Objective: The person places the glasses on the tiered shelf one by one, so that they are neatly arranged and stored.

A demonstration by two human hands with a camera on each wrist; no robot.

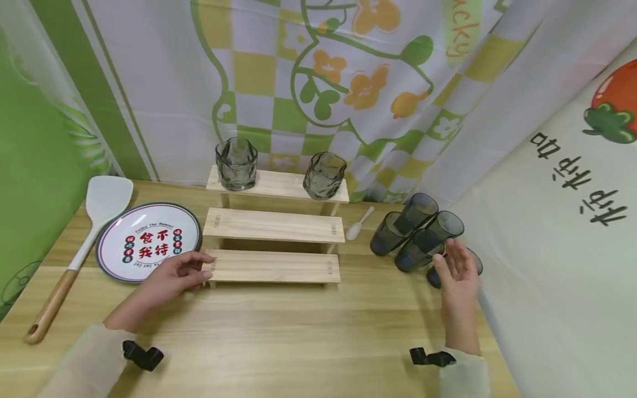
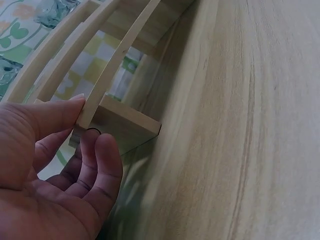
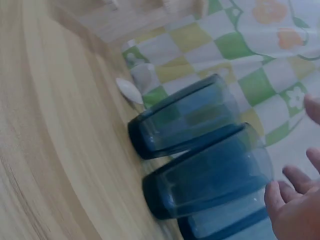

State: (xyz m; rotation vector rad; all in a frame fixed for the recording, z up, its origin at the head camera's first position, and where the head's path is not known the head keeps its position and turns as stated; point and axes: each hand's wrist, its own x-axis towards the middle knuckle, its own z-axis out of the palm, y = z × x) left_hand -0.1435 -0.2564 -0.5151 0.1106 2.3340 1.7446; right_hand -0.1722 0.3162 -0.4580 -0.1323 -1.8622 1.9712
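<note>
A three-step wooden shelf (image 1: 278, 266) stands mid-table. My left hand (image 1: 169, 279) pinches the left end of its lowest board; in the left wrist view that hand (image 2: 60, 165) has fingertips above and below the board (image 2: 117, 57). Two wavy grey-green glasses, one on the left (image 1: 236, 166) and one on the right (image 1: 324, 177), sit on the top step. At the right, several upright blue tumblers (image 1: 390, 235) stand close together. My right hand (image 1: 459, 282) is beside them, fingers spread and relaxed, holding nothing; it partly hides the nearest tumbler.
Left of the shelf lies a white plate (image 1: 116, 243) with red lettering, and by it a white spatula (image 1: 106, 202) with a wooden handle. A small white spoon (image 1: 354, 231) lies between shelf and tumblers. A patterned curtain (image 1: 164, 110) hangs behind; a printed white panel (image 1: 557, 265) borders the right.
</note>
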